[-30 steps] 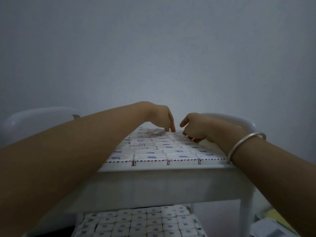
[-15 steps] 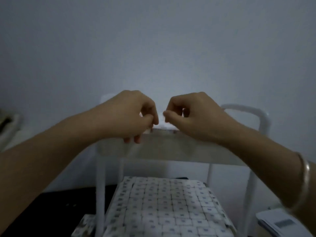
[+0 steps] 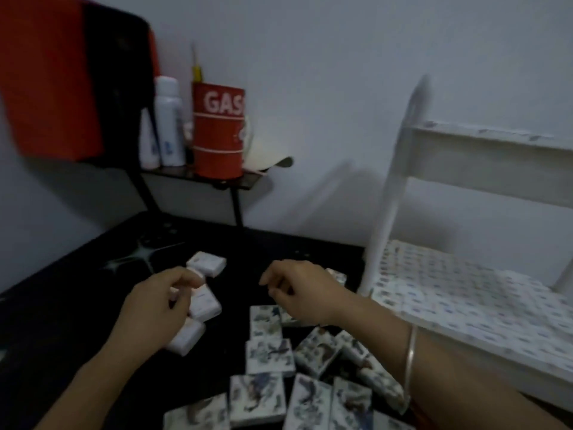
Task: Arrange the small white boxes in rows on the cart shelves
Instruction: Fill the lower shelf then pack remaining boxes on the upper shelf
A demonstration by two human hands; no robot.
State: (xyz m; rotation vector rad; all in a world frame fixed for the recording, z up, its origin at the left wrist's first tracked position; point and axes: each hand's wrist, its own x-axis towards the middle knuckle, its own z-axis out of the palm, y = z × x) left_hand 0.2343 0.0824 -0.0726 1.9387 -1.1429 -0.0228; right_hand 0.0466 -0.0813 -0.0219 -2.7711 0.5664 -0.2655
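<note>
Left hand (image 3: 155, 308): my fingers curl round a white box (image 3: 206, 302), low over the black tabletop (image 3: 77, 299).
Right hand (image 3: 300, 294): apart from the left, my fingers loosely bent, holding nothing.
Loose boxes (image 3: 269, 355): scattered on the tabletop under and before my right hand, printed sides up.
Cart (image 3: 483, 169): at my right, its lower shelf filled with rows (image 3: 465, 293) of boxes.
Can (image 3: 218, 131): red, on a small shelf behind.
</note>
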